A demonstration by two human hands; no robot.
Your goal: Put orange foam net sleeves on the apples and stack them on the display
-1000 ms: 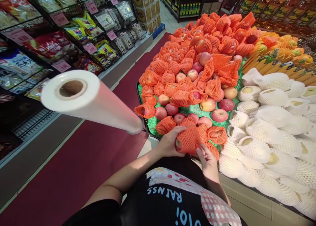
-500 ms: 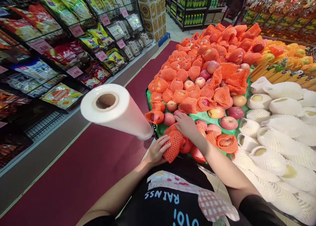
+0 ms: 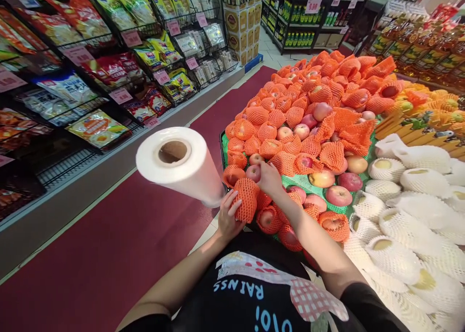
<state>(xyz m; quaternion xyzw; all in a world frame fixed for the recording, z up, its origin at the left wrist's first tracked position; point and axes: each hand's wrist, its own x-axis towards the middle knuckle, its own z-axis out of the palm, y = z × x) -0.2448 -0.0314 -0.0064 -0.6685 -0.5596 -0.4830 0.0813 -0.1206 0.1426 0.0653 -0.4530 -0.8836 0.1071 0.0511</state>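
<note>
My left hand (image 3: 227,217) grips an apple wrapped in an orange foam net (image 3: 247,199) at the near left corner of the fruit display. My right hand (image 3: 269,178) reaches over it and closes on a bare red apple (image 3: 253,173) just behind. Around them lie many more apples, some bare, some in orange nets (image 3: 290,124), on a green mat (image 3: 305,181).
A roll of clear plastic bags (image 3: 181,165) sticks out at the display's left corner, close to my left hand. Pears in white foam nets (image 3: 410,196) fill the right side. Snack shelves (image 3: 90,80) line the left of a red-carpeted aisle (image 3: 109,245).
My right hand left the netted apple and reached forward to a bare apple. My left hand kept the netted apple and shifted it to the left corner. The view moved right and up.
</note>
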